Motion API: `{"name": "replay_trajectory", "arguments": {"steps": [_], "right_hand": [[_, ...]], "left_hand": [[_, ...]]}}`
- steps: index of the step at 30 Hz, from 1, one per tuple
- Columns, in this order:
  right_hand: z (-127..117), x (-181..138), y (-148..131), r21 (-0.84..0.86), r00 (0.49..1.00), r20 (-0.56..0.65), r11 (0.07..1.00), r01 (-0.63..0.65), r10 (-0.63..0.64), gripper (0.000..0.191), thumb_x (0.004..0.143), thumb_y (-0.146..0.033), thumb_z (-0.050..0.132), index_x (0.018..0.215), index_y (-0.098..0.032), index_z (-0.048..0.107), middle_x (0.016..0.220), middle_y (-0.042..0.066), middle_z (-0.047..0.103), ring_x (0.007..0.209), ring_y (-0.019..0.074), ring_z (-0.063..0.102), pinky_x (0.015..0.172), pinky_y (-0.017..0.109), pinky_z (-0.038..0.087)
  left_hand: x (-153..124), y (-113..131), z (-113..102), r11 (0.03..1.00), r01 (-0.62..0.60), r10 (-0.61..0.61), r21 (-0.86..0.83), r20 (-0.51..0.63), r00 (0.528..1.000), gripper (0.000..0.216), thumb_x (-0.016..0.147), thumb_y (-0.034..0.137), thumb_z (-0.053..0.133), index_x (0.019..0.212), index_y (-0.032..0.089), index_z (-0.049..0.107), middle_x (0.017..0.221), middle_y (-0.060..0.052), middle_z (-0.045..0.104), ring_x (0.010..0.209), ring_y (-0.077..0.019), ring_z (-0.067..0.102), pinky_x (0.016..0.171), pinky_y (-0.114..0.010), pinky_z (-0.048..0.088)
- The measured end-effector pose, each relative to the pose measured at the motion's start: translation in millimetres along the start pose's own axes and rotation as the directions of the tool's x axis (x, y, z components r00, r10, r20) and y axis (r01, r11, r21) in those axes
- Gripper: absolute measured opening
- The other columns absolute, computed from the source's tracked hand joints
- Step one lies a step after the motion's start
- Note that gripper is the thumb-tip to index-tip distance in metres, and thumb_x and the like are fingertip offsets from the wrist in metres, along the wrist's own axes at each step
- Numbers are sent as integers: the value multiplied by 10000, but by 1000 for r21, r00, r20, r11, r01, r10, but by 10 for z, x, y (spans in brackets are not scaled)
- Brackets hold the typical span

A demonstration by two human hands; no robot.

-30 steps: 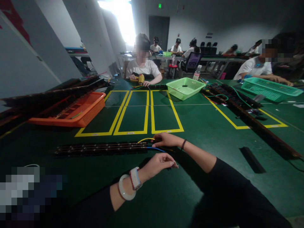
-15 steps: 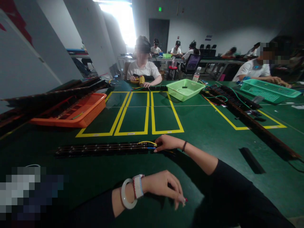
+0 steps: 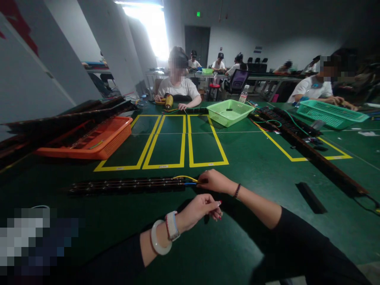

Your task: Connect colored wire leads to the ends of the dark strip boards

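Observation:
A long black strip (image 3: 124, 185) with rows of small contacts lies across the green table (image 3: 261, 166) in front of me. Yellow and blue wires (image 3: 186, 180) stick out of its right end. My right hand (image 3: 215, 181) is closed at that end, pinching the wires. My left hand (image 3: 198, 209), with a white bangle and a watch on its wrist, hovers just below, its fingers curled together around something small that I cannot make out.
Yellow tape rectangles (image 3: 166, 140) mark the table's middle. An orange basket (image 3: 89, 138) and stacked black strips lie left, a green basket (image 3: 230, 111) behind, a teal basket (image 3: 329, 113) and more strips at right. A small black bar (image 3: 308, 192) lies right. Other people work at the far edge.
My left hand dropped toward me, then rose again to just below my right hand. My right hand has stayed at the wires, shifting slightly right.

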State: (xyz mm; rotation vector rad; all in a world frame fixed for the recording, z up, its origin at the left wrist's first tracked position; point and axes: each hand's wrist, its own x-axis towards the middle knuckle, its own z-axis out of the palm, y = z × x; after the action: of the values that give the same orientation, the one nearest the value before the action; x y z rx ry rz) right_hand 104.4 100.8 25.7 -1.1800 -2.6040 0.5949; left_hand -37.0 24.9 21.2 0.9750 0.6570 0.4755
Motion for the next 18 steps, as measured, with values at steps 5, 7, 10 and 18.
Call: {"name": "replay_trajectory", "arguments": {"steps": [5,7,10,18], "right_hand": [[39,-83,-80,-247,993,-83,967,62,-85,108,823,-216,587,878,-168,666,786,38,644,704,136,535,640,249,321],[47,-115,-122,-349,990,-84,934,79,-115,135,822,-210,591,939,-170,646,828,43,638,733,150,530,661,272,326],[71,-169,-206,-516,986,-78,852,87,-147,152,875,-180,516,977,-131,618,840,73,615,737,168,514,666,302,333],[197,-293,-441,-705,965,-79,698,124,-251,228,903,-89,390,1025,-76,582,935,123,584,773,196,501,698,334,390]], "left_hand": [[2,0,11,938,-54,26,-343,-86,996,229,797,322,602,912,135,536,989,-122,627,934,-220,599,858,-381,433],[19,-10,6,871,-81,47,-484,-81,996,296,846,366,523,1027,132,538,1081,-139,600,1018,-230,570,926,-396,406],[62,-42,-24,773,-183,97,-607,-172,980,287,874,379,476,1036,154,549,1036,-100,616,1013,-186,563,927,-337,410],[163,-137,-160,700,-348,112,-623,-385,916,112,861,268,529,832,163,551,792,-9,612,740,-104,574,715,-228,458]]}}
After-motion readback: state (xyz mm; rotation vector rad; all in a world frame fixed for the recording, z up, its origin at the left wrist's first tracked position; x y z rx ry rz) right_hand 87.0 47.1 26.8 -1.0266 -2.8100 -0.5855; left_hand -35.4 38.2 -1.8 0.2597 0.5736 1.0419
